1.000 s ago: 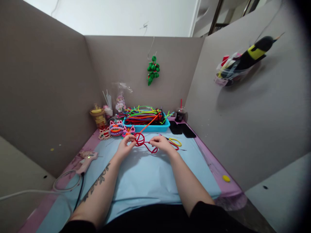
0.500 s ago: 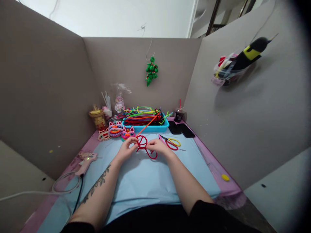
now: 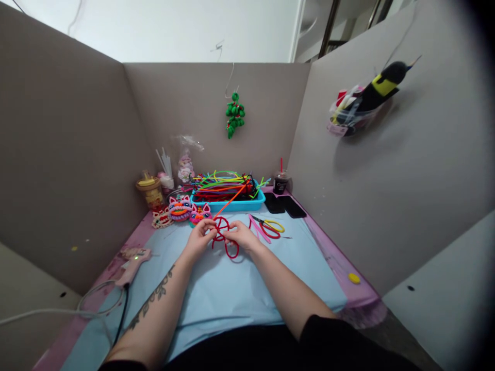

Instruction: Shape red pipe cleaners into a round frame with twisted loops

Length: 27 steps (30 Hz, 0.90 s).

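Note:
Between my two hands is a red pipe cleaner ring [image 3: 221, 225] with strands crossing inside it and a loose loop hanging below. My left hand [image 3: 203, 235] pinches its left side. On the right side, the fingers of my right hand [image 3: 240, 235] are closed on the red strands. Just behind my left hand sit several animal-face figures made of fuzzy stems, the nearest a pink one [image 3: 200, 214]. Right of my right hand lie a pink pipe cleaner [image 3: 261, 231] and scissors [image 3: 273, 228] with yellow and red handles.
A blue tray [image 3: 232, 206] of coloured pipe cleaners stands at the back, with phones [image 3: 275, 203] and a drink cup [image 3: 281, 181] to its right. At left lie a pink glue gun [image 3: 133, 266] and its cable; a yellow lid-like disc [image 3: 353, 278] is at right.
My right hand has shifted closer to my left, and the loose red loop has swung left and lower. The view has turned slightly to the right.

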### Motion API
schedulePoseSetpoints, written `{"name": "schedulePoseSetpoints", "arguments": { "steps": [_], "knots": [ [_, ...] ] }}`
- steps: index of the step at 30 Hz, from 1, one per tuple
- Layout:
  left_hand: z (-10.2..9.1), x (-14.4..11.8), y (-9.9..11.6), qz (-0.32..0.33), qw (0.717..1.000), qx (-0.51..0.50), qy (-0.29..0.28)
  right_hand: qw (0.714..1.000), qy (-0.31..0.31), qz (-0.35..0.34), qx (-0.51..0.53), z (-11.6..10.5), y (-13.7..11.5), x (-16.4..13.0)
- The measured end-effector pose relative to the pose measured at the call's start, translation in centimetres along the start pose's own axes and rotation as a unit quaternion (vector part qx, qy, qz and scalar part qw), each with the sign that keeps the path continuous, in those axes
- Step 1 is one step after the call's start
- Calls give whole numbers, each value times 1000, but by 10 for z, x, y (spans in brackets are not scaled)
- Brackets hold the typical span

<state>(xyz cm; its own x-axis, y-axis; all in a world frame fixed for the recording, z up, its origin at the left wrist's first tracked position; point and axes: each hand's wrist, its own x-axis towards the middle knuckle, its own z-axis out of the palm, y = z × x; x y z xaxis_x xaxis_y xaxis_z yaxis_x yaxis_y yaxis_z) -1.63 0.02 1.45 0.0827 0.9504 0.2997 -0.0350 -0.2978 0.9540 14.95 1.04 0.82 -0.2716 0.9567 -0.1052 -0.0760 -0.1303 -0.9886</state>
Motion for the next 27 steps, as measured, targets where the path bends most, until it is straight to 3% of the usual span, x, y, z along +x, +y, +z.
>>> {"name": "schedulePoseSetpoints", "arguments": {
  "steps": [6,11,14,17,23,27],
  "knots": [
    [-3,5,-5,-42,992,-96,76,997,-4,59,56,-10,-10,4],
    [-7,9,-1,-65,963,-174,197,986,65,93,121,-13,-11,7],
    [-7,10,0,-71,947,-206,238,997,18,69,27,1,-3,6],
    [-2,9,-3,-79,942,-226,234,996,-37,4,-75,20,8,5],
    [9,5,-9,-90,946,-236,204,967,38,-73,-240,32,14,2],
    [3,6,-9,-87,947,-228,211,935,-17,-143,-324,26,6,-8]
  ]
}}
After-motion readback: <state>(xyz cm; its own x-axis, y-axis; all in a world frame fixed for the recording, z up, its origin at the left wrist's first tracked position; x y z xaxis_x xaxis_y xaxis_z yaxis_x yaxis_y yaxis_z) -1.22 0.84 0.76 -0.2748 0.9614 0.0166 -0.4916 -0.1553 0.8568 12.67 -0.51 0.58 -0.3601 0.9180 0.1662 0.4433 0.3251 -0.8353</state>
